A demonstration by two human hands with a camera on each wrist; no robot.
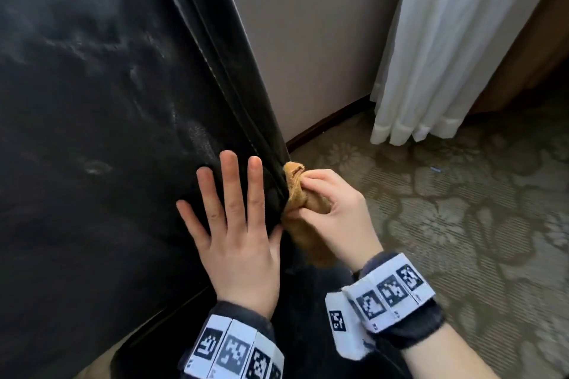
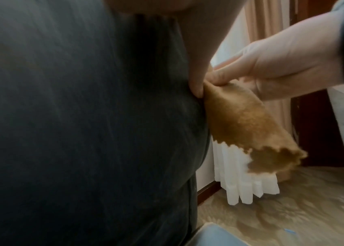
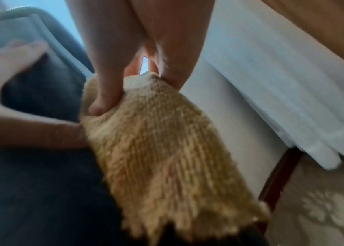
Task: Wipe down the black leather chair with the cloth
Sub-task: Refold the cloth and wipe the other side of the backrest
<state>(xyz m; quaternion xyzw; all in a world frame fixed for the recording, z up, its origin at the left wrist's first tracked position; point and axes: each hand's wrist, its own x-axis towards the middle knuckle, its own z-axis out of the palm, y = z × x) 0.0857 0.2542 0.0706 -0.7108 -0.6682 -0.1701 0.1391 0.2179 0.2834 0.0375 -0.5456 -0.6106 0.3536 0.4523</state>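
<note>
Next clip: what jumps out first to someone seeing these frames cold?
The black leather chair fills the left of the head view, with the left hand spread flat on it. At its right edge the right hand grips a tan cloth against the seam; a white curtain hangs behind.

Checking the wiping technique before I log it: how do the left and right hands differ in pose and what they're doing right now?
The left hand lies flat, fingers straight and spread, on the black leather chair; the right hand is curled. The left hand holds nothing, while the right hand grips the bunched tan terry cloth. The left rests on the broad panel; the right works at the chair's edge. Both wear marker-printed wristbands.
</note>
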